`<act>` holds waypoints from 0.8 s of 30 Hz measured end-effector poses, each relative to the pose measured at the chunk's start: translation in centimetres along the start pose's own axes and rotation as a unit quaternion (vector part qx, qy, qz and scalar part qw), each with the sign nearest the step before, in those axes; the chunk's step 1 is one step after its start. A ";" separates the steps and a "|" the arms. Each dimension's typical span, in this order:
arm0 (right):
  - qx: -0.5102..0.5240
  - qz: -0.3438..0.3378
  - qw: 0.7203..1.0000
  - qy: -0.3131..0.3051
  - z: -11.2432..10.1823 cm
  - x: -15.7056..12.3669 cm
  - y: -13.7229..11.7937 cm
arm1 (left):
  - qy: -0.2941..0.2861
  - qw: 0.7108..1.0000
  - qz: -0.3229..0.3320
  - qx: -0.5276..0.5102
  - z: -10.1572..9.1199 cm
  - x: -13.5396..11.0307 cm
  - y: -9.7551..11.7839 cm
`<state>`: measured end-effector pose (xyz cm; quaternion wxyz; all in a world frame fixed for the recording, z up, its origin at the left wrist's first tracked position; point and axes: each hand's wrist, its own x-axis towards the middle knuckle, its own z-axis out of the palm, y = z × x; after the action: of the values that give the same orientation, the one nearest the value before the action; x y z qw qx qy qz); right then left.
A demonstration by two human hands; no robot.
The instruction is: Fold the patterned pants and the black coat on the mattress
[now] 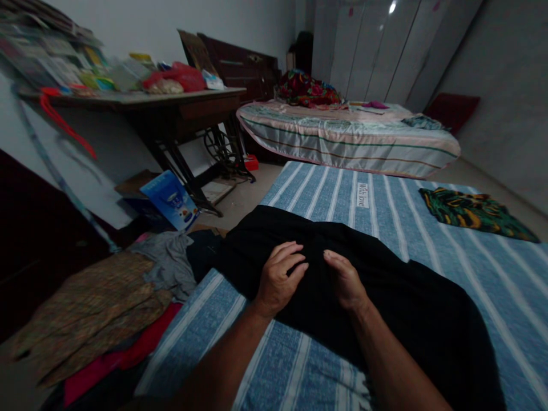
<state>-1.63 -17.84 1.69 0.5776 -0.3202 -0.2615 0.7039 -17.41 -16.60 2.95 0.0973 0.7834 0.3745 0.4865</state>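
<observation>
A black garment (398, 302) lies spread across a blue-and-white striped cloth (295, 182); its exact kind does not show. My left hand (280, 277) rests on or just over the middle of the black fabric, fingers apart and slightly bent. Close by on the right, my right hand (345, 279) is turned on its side with the fingers stretched out, palm toward the left hand. Between the two hands only black fabric shows, and neither hand grips it. Whether the fingertips press on the fabric is hard to make out in the dim light.
A folded green-and-yellow patterned cloth (475, 211) lies at the right. Piled clothes (103, 302) stand on the left. Beyond are a sewing machine table (141, 100) loaded with bags and boxes, a blue box (171, 200) on the floor, and a bed (346, 137).
</observation>
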 end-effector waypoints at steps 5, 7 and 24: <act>-0.024 -0.003 1.000 0.008 -0.2 0.2 0.1 | 0.003 1.000 0.005 0.001 0.0 0.0 0.1; -0.043 -0.008 0.999 0.014 -0.3 0.3 0.2 | -0.004 1.000 -0.002 -0.003 -0.1 0.1 0.2; -0.029 -0.019 0.998 0.047 -1.0 0.8 0.7 | 0.046 0.988 -0.142 0.022 -8.5 -0.1 1.1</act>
<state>-1.43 -17.17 0.33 0.5933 -0.3641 -0.2603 0.6691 -24.05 -19.22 7.78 0.1304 0.7006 0.4972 0.4950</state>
